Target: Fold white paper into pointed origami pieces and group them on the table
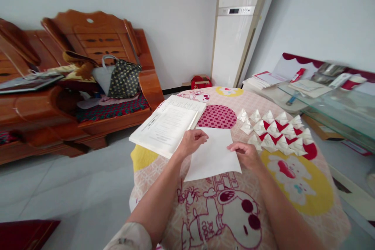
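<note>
A blank white sheet of paper [215,160] lies between my hands on the patterned tablecloth [164,199], its near right corner curving slightly. My left hand [193,140] is over the sheet's left side, fingers curled and pressed together; whether anything is between them is hidden. At the right edge, my right hand [244,152] pinches the sheet between thumb and fingers. Left of the sheet rests a thick stack of printed pages [172,123]. Several folded white paper pieces [275,129] with points stand in rows on the right.
A glass-topped side table [345,93] at the right holds papers, a paper cup [351,82] and a metal bowl [331,72]. On the left, a wooden sofa [96,27] carries bags [124,78]. A tall white cabinet unit [231,43] and a red box [201,82] stand behind.
</note>
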`<state>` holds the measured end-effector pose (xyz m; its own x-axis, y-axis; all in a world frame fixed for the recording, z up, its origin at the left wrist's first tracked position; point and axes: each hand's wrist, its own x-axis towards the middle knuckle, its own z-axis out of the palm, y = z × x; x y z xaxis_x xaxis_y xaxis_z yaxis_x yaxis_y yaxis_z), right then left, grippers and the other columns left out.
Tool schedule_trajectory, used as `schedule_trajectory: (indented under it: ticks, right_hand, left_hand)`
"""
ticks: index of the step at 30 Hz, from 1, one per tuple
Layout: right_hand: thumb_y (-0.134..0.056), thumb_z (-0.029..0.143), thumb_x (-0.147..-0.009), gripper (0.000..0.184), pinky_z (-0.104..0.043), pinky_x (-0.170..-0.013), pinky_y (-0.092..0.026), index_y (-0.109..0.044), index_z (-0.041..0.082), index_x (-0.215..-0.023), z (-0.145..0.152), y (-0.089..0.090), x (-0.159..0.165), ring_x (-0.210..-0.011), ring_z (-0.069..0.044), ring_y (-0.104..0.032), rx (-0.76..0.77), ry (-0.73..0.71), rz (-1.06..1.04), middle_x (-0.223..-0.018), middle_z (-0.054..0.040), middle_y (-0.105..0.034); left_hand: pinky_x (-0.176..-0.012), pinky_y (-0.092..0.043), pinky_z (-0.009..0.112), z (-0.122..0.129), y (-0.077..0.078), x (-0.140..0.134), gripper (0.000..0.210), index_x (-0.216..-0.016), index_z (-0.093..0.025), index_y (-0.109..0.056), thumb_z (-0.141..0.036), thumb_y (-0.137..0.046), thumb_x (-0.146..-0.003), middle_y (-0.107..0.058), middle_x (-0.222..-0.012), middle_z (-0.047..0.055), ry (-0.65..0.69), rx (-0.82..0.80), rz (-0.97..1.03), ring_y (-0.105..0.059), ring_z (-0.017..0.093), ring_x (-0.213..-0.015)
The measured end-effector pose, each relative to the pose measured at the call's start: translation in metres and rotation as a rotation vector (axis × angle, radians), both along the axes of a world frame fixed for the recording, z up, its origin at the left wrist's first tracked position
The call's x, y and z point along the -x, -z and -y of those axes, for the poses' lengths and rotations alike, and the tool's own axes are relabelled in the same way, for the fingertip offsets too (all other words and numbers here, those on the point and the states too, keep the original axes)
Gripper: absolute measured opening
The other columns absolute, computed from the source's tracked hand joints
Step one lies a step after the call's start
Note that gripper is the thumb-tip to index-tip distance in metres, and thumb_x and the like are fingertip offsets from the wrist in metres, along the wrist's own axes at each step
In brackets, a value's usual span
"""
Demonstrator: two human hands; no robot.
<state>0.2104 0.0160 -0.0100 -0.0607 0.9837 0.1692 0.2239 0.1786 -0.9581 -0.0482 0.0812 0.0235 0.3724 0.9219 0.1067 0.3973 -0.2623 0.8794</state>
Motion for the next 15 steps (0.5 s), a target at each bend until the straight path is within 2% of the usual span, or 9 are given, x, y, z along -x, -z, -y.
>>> schedule_trajectory:
  ticks: [3, 9, 11, 13, 15]
  right_hand:
    - [-0.076, 0.038, -0.067, 0.02, -0.038, -0.081, -0.056, -0.071, 0.019, -0.07, 0.001, -0.005, -0.008, -0.088, -0.025, -0.071, 0.12, 0.021, -0.049, -0.093, -0.0097, -0.078]
    - [-0.072, 0.031, -0.066, 0.02, -0.037, -0.078, -0.054, -0.075, 0.016, -0.08, 0.003, -0.009, -0.011, -0.077, -0.024, -0.069, 0.279, 0.071, -0.053, -0.08, -0.0075, -0.077]
    - [-0.072, 0.03, -0.065, 0.021, -0.037, -0.077, -0.054, -0.075, 0.016, -0.08, 0.003, -0.009, -0.012, -0.075, -0.023, -0.069, 0.3, 0.071, -0.083, -0.079, -0.0074, -0.077]
    - [-0.073, 0.03, -0.063, 0.021, -0.036, -0.074, -0.055, -0.074, 0.015, -0.078, 0.003, -0.009, -0.013, -0.072, -0.022, -0.068, 0.317, 0.078, -0.108, -0.078, -0.0075, -0.076]
    - [-0.074, 0.031, -0.061, 0.022, -0.035, -0.07, -0.056, -0.073, 0.015, -0.077, 0.004, -0.01, -0.014, -0.071, -0.021, -0.068, 0.337, 0.086, -0.125, -0.077, -0.008, -0.075]
  left_hand:
    - [-0.079, -0.055, 0.027, -0.005, 0.001, 0.012, 0.026, -0.097, -0.014, -0.074, -0.015, -0.051, -0.085, -0.076, -0.091, 0.006, 0.083, -0.003, -0.022, -0.071, 0.017, -0.086]
    - [-0.104, -0.048, 0.031, 0.003, 0.0, 0.023, 0.051, -0.106, -0.022, -0.075, 0.004, -0.044, -0.075, -0.075, -0.114, 0.002, 0.232, -0.054, -0.276, -0.067, 0.016, -0.109]
    - [-0.106, -0.047, 0.032, 0.009, -0.006, 0.027, 0.052, -0.113, -0.024, -0.073, 0.003, -0.047, -0.075, -0.073, -0.12, 0.002, 0.318, -0.007, -0.267, -0.065, 0.018, -0.115]
    - [-0.102, -0.049, 0.031, 0.017, -0.013, 0.032, 0.044, -0.117, -0.023, -0.072, -0.005, -0.054, -0.081, -0.072, -0.121, 0.004, 0.39, 0.041, -0.199, -0.065, 0.019, -0.115]
    - [-0.098, -0.052, 0.03, 0.025, -0.017, 0.037, 0.033, -0.112, -0.023, -0.074, -0.015, -0.058, -0.085, -0.074, -0.117, 0.005, 0.449, 0.076, -0.099, -0.068, 0.021, -0.109]
